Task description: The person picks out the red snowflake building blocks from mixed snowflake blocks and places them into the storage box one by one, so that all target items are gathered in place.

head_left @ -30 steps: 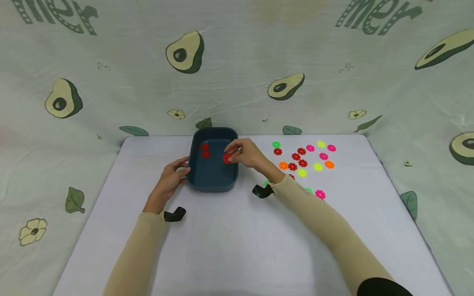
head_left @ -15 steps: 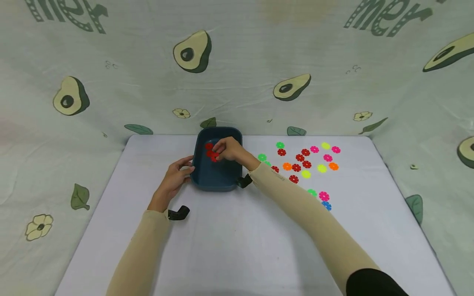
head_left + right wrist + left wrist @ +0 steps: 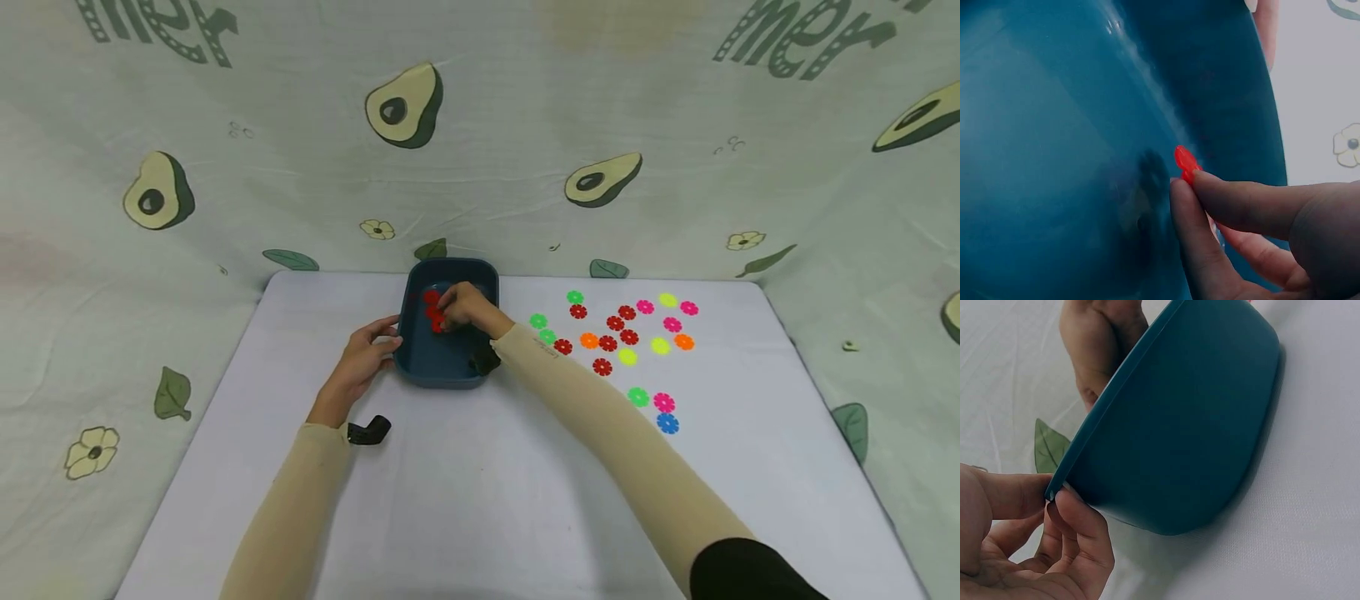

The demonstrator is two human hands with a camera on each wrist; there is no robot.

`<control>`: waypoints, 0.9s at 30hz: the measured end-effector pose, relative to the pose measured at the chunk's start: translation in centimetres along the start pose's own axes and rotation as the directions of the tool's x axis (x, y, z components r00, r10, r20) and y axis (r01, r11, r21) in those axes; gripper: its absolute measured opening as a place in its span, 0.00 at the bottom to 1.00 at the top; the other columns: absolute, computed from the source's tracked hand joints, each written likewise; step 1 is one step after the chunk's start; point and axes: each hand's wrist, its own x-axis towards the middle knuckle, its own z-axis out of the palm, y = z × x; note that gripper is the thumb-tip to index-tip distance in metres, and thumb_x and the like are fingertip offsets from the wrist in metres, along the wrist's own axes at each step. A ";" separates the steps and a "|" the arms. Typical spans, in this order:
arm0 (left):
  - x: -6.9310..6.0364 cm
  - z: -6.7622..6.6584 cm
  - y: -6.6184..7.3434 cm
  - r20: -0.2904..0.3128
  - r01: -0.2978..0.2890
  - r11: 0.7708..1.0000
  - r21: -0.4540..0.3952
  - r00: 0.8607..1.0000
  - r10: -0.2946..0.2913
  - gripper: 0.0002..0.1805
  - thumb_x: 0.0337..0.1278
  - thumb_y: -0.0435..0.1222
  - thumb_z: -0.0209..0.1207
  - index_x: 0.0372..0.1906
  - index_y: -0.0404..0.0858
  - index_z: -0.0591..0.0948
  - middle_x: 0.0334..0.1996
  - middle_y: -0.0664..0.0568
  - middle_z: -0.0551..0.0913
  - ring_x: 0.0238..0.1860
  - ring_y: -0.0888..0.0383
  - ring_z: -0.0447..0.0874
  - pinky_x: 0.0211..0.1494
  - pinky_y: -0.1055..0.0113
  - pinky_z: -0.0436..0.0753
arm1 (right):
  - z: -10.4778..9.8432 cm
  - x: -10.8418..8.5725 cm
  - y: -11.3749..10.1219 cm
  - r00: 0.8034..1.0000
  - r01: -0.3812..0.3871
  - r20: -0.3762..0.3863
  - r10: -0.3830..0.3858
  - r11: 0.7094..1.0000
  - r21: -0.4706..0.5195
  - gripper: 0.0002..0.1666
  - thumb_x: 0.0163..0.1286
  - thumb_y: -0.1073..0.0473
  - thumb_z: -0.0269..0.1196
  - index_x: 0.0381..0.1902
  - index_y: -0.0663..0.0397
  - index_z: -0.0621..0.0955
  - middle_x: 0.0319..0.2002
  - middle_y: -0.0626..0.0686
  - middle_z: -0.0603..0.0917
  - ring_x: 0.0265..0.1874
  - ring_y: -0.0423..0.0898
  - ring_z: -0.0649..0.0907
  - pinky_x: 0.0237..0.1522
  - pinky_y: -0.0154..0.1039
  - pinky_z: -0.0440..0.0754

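Observation:
A dark blue tray (image 3: 442, 367) stands at the back of the table, with red flower-shaped pieces (image 3: 431, 297) at its left inside. The left hand (image 3: 360, 362) pinches the tray's left rim between thumb and fingers; in the left wrist view the thumb and fingertips meet on the rim (image 3: 1110, 394). Inside the tray, the right hand (image 3: 468, 307) pinches a red piece between thumb and finger. The right wrist view shows this red piece (image 3: 1185, 164) held at the fingertips above the tray floor.
Right of the tray lie several flower-shaped pieces: red (image 3: 602, 367), green (image 3: 538, 321), yellow (image 3: 660, 346), pink (image 3: 663, 402), orange (image 3: 684, 342) and blue (image 3: 667, 423). A printed cloth (image 3: 487, 125) hangs behind the white table (image 3: 465, 500).
The right hand has moved left within the tray with its red piece, close to the other red pieces. The left hand keeps its hold on the rim. The head view has shifted slightly.

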 end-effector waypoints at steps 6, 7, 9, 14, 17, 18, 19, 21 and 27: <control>0.0 0.0 0.1 -0.001 0.000 1.000 0.002 1.000 0.000 0.30 0.79 0.28 0.54 0.80 0.34 0.67 0.57 0.46 0.68 0.40 0.63 0.72 0.39 0.69 0.79 | 0.5 1.3 -0.1 0.999 -0.040 -0.009 0.040 0.999 0.002 0.30 0.57 0.84 0.70 0.59 0.69 0.80 0.57 0.68 0.82 0.39 0.55 0.92 0.41 0.39 0.90; -0.1 0.0 0.1 -0.001 0.001 1.000 0.002 1.000 -0.001 0.30 0.79 0.28 0.54 0.80 0.34 0.67 0.56 0.46 0.68 0.40 0.63 0.72 0.39 0.69 0.79 | 0.6 1.5 -0.1 0.999 -0.046 -0.013 0.045 0.999 -0.016 0.31 0.57 0.83 0.71 0.59 0.68 0.80 0.58 0.68 0.81 0.39 0.54 0.92 0.40 0.38 0.90; -0.1 0.0 0.2 -0.002 0.001 1.000 0.002 1.000 -0.001 0.30 0.79 0.27 0.54 0.80 0.34 0.67 0.56 0.46 0.68 0.40 0.63 0.72 0.39 0.69 0.79 | 0.7 1.6 -0.2 0.998 -0.051 -0.024 0.050 0.997 -0.050 0.32 0.57 0.81 0.73 0.60 0.68 0.80 0.59 0.68 0.81 0.42 0.54 0.92 0.41 0.38 0.90; -0.1 0.0 0.2 -0.001 0.004 1.000 0.001 1.000 -0.004 0.30 0.79 0.28 0.54 0.80 0.34 0.66 0.55 0.47 0.68 0.39 0.63 0.72 0.38 0.69 0.79 | 1.0 1.2 -0.6 0.998 -0.035 -0.052 0.026 0.985 -0.170 0.33 0.60 0.76 0.76 0.63 0.67 0.79 0.63 0.67 0.79 0.54 0.56 0.88 0.49 0.39 0.88; -0.2 0.0 0.3 0.002 0.003 1.000 -0.004 1.000 -0.003 0.30 0.79 0.28 0.54 0.80 0.34 0.66 0.55 0.48 0.68 0.38 0.63 0.72 0.38 0.69 0.79 | 1.3 1.2 -0.6 0.997 -0.007 -0.081 -0.011 0.975 -0.222 0.33 0.58 0.74 0.77 0.61 0.67 0.80 0.63 0.66 0.80 0.56 0.57 0.85 0.51 0.40 0.87; -0.2 0.1 0.3 0.003 0.002 1.000 -0.004 1.000 -0.002 0.30 0.79 0.28 0.54 0.80 0.34 0.66 0.55 0.48 0.68 0.38 0.63 0.72 0.38 0.69 0.79 | 1.4 1.2 -0.6 0.996 -0.002 -0.088 -0.018 0.975 -0.221 0.32 0.58 0.74 0.77 0.61 0.67 0.80 0.63 0.66 0.80 0.56 0.57 0.85 0.52 0.41 0.87; -0.2 0.1 0.3 0.004 0.001 1.000 -0.005 1.000 -0.001 0.30 0.79 0.28 0.54 0.80 0.34 0.66 0.55 0.48 0.68 0.38 0.63 0.72 0.38 0.69 0.79 | 1.5 1.3 -0.6 0.995 0.001 -0.094 -0.023 0.974 -0.226 0.32 0.58 0.73 0.77 0.61 0.67 0.80 0.62 0.65 0.81 0.57 0.57 0.84 0.53 0.42 0.87; -0.2 0.1 0.3 0.005 0.001 1.000 -0.007 1.000 -0.001 0.29 0.79 0.28 0.54 0.80 0.34 0.67 0.55 0.48 0.68 0.38 0.63 0.72 0.38 0.69 0.79 | 1.8 1.3 -0.6 0.994 0.010 -0.107 -0.037 0.971 -0.241 0.32 0.58 0.73 0.78 0.61 0.66 0.81 0.62 0.64 0.82 0.57 0.56 0.84 0.54 0.42 0.86; -0.2 0.0 0.2 0.003 0.004 1.000 -0.002 1.000 -0.004 0.29 0.79 0.28 0.54 0.80 0.35 0.67 0.55 0.47 0.68 0.39 0.63 0.72 0.39 0.68 0.79 | 2.1 1.5 -0.6 0.993 0.023 -0.111 -0.047 0.978 -0.208 0.32 0.57 0.74 0.77 0.61 0.65 0.82 0.61 0.64 0.83 0.55 0.56 0.84 0.52 0.41 0.87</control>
